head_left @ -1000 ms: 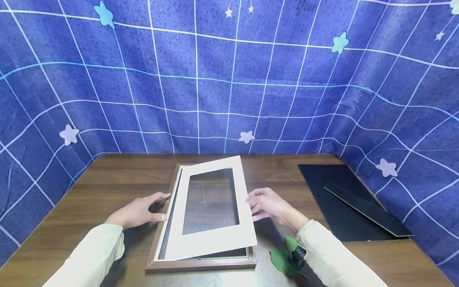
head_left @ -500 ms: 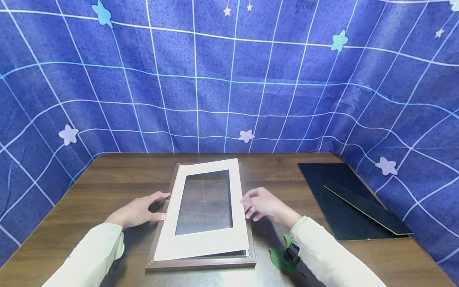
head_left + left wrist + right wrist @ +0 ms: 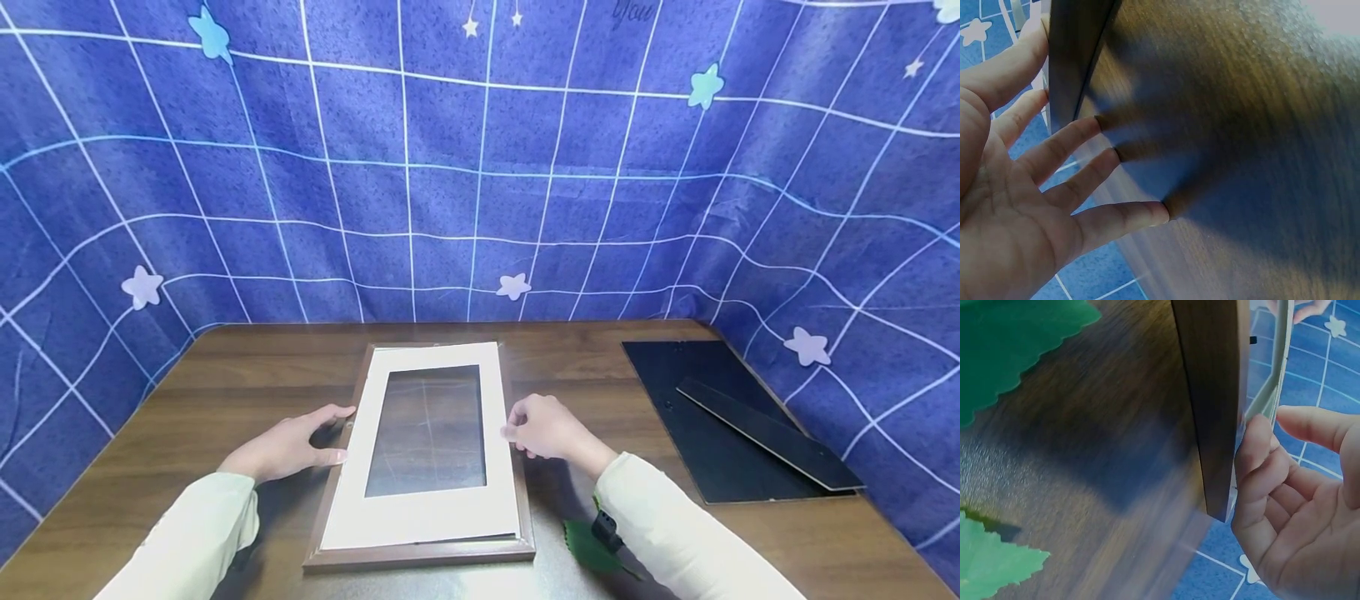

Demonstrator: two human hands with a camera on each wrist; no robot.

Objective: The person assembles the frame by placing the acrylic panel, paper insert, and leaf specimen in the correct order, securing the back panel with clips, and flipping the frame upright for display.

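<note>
A brown picture frame [image 3: 420, 554] lies on the table with a white mat board [image 3: 420, 522] over its opening. The mat, with its rectangular window, sits nearly level inside the frame; a thin dark gap shows along its near right edge. At the frame's left side rests my left hand [image 3: 288, 443], thumb and index finger touching the rail [image 3: 1072, 56] while the other fingers stretch to the tabletop. My right hand [image 3: 551, 429] pinches the mat's right edge between thumb and bent index finger. In the right wrist view, the mat edge [image 3: 1282, 356] stands slightly above the frame's side [image 3: 1213, 394].
A black backing board [image 3: 675, 425] with its angled stand leg [image 3: 772, 437] lies at the right. Green leaves [image 3: 588, 546] are beside the right forearm, partly covered by a small black device [image 3: 606, 531] on it. A blue star-patterned curtain [image 3: 465, 167] rises behind the table.
My right hand has moved left and lowered the white mat board, which has gone from tilted and askew to nearly aligned in the frame. My left hand has stayed in place.
</note>
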